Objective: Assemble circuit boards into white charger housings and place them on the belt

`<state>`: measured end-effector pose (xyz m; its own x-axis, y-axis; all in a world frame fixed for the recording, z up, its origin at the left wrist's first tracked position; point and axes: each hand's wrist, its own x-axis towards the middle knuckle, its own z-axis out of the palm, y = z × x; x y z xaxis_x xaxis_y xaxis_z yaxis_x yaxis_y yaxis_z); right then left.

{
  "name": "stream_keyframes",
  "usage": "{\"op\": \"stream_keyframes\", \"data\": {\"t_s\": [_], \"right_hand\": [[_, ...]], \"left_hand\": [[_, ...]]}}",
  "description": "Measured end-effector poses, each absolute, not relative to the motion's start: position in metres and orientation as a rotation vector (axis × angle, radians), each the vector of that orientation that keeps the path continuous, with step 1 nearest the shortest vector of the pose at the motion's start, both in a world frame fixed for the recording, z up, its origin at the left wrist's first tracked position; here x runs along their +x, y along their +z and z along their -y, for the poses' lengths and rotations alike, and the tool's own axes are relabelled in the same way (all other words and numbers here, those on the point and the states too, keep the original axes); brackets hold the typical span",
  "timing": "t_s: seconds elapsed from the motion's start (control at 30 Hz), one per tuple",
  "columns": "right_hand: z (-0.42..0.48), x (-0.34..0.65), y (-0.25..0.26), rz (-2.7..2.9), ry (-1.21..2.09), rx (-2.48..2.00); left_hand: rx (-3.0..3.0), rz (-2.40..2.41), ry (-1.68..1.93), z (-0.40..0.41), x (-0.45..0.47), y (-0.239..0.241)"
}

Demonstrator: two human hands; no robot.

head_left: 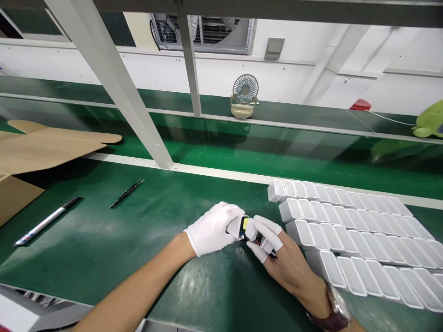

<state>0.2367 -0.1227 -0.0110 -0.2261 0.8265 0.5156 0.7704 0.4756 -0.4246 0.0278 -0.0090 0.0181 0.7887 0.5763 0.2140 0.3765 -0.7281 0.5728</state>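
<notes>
My left hand (pixel 215 229), in a white glove, is closed round a small white plastic housing (pixel 234 226) over the middle of the green bench. My right hand (pixel 285 263), with white covers on its fingers and a watch (pixel 337 306) at the wrist, pinches a small circuit board (pixel 244 224) with a yellow part on it. The board sits at the open end of the housing; how far it reaches inside is hidden. Right of my hands stand several rows of white plastic cases (pixel 332 267).
On the left of the green bench (pixel 166 207) lie a tweezers-like black tool (pixel 127 193) and a silver-and-black tube (pixel 48 221). Cardboard (pixel 51 147) lies at the far left. A slanted white post (pixel 114 83) rises behind the bench. A small fan (pixel 244 94) stands on the back shelf.
</notes>
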Motion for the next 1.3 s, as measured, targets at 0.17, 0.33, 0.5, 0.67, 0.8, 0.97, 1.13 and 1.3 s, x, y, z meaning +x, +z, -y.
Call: {"op": "stream_keyframes", "data": {"t_s": [0.17,0.33,0.5,0.67,0.8,0.97,1.13,1.3], "right_hand": [[0.123,0.238,-0.015,2.008,0.099,-1.335],[0.121,0.235,-0.021,1.971,0.143,-1.362],[0.119,0.228,-0.019,1.894,0.221,-1.429],[0.124,0.224,-0.009,1.767,0.214,-1.427],[0.129,0.229,0.001,1.825,0.409,-1.267],[0.126,0.227,-0.003,1.856,0.316,-1.213],[0.119,0.221,-0.018,1.995,0.285,-1.188],[0.12,0.223,-0.028,2.005,0.251,-1.175]], "left_hand": [[2.446,-0.714,0.515,0.009,0.029,0.019],[2.418,-0.726,0.465,0.011,0.031,0.021],[2.422,-0.73,0.406,0.011,0.035,0.026],[2.545,-0.688,0.404,0.011,0.039,0.035],[2.444,-0.591,0.398,0.008,0.032,0.039],[2.02,-0.658,0.365,0.003,0.019,0.031],[1.81,-0.665,0.241,0.0,0.016,0.028],[1.761,-0.678,0.205,-0.006,0.014,0.03]]}}
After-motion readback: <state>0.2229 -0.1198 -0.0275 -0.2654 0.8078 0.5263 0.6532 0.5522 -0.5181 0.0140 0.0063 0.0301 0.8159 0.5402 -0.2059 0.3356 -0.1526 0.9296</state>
